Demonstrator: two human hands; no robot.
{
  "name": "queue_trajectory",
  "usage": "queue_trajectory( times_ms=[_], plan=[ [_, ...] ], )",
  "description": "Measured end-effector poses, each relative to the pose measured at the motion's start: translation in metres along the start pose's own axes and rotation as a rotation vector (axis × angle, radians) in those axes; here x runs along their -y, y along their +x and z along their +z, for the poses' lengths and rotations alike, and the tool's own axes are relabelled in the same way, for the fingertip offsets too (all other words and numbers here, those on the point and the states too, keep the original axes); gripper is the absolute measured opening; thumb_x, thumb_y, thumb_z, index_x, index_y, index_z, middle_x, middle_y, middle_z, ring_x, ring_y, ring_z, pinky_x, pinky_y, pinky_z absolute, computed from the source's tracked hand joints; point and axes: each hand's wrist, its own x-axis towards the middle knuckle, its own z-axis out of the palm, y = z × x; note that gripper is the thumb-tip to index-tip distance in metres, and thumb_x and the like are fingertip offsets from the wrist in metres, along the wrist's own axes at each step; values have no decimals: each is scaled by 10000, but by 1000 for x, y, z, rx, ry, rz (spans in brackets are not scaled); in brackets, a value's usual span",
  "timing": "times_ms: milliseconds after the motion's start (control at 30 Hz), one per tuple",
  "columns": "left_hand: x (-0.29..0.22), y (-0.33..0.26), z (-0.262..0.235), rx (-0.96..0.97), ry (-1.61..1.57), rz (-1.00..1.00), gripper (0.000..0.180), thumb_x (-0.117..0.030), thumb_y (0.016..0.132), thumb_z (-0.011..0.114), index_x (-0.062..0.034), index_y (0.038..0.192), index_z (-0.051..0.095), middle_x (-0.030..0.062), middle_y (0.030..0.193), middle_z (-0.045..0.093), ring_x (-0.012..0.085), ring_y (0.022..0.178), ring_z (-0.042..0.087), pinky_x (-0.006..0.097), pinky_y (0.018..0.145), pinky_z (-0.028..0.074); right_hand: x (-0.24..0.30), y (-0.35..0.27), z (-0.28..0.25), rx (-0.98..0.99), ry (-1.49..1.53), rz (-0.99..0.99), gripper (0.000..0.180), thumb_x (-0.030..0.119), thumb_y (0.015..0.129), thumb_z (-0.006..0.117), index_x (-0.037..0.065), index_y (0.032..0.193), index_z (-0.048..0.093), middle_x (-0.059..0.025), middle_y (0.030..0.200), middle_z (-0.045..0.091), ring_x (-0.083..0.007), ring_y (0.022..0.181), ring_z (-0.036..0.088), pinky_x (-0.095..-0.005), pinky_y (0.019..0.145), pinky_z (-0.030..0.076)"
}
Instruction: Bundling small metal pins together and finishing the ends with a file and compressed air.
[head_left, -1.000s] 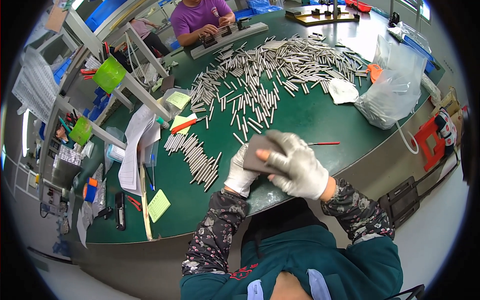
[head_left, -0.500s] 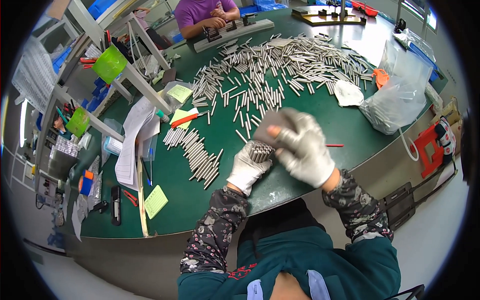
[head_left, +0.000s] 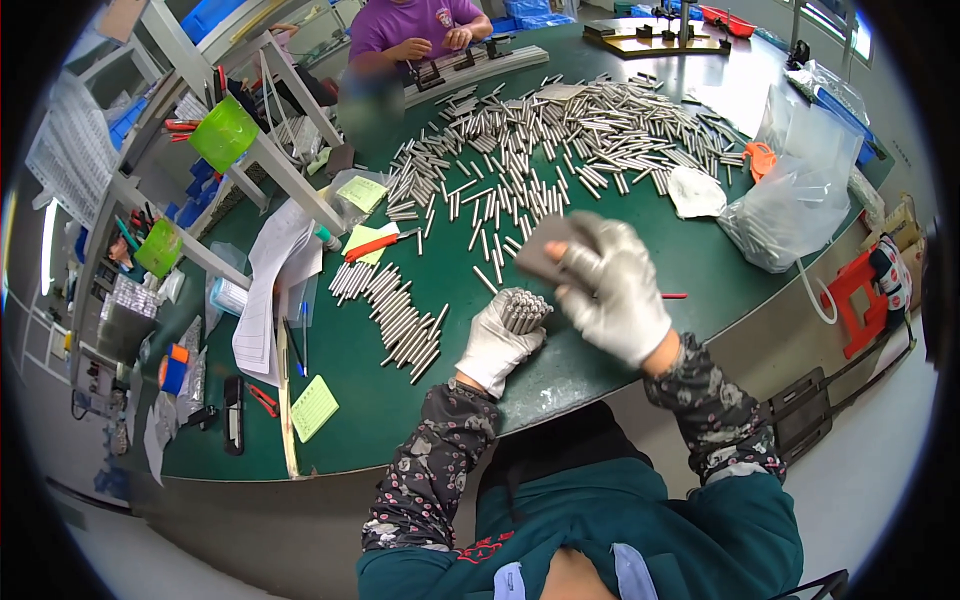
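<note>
My left hand [head_left: 492,347], in a whitish glove, is wrapped round a tight bundle of short metal rods [head_left: 524,312] near the table's front edge. The rods stand on end, their tops facing up. Just above and to the right, my right hand [head_left: 618,292], in a greyish glove with a bare thumb tip, grips a flat grey-brown pad [head_left: 543,250]. The pad is tilted and apart from the rod ends. A large spread of loose metal rods [head_left: 520,140] lies beyond both hands. To the left, more rods [head_left: 405,320] lie in a rough row.
Left of the rods lie an orange-handled cutter [head_left: 372,247], papers [head_left: 268,290] and a yellow-green slip [head_left: 315,408]. A plastic bag [head_left: 785,215] and white cloth [head_left: 696,191] sit at right, a red stick [head_left: 675,296] nearer. Across the green table [head_left: 590,400], a person in purple [head_left: 415,30] works at a metal fixture [head_left: 475,72].
My right hand with the pad has shifted slightly right, uncovering more of the bundle's tops. My left hand keeps its hold. The person across has raised their hands a little.
</note>
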Motion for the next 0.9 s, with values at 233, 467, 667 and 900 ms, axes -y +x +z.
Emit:
queue_trajectory(
  times_ms=[233, 467, 667, 900],
  plan=[
    [-7, -3, 4, -14, -21, 35, 541, 98, 610, 672, -2, 1094, 450, -16, 875, 564, 69, 778, 544, 204, 703, 454, -22, -26, 13, 34, -103, 142, 327, 154, 623, 611, 83, 942, 604, -172, 1100, 481, -309, 986, 466, -400, 849, 385],
    [-1, -3, -1, -10, 6, 65, 529, 130, 629, 647, -1, 1099, 442, -18, 868, 544, 52, 779, 530, 187, 698, 454, -9, -51, 19, 250, -181, 126, 426, 191, 613, 643, 79, 1015, 559, -193, 1166, 428, -327, 1052, 438, -418, 921, 332],
    [5, -3, -3, 9, 80, 65, 547, 116, 615, 661, -4, 1102, 441, -19, 846, 561, 46, 780, 543, 185, 694, 460, -15, -52, 22, 261, -168, 128, 475, 264, 606, 686, 87, 1020, 536, -193, 1173, 425, -331, 1059, 432, -432, 914, 334],
    [-11, 0, 6, -21, -355, -151, 512, 136, 650, 606, -32, 1110, 459, 18, 955, 572, 91, 868, 557, 217, 766, 462, 4, -26, -1, 253, 325, -149, 495, 237, 618, 658, 104, 1086, 565, -210, 1187, 418, -355, 1045, 429, -407, 914, 334]
  ],
)
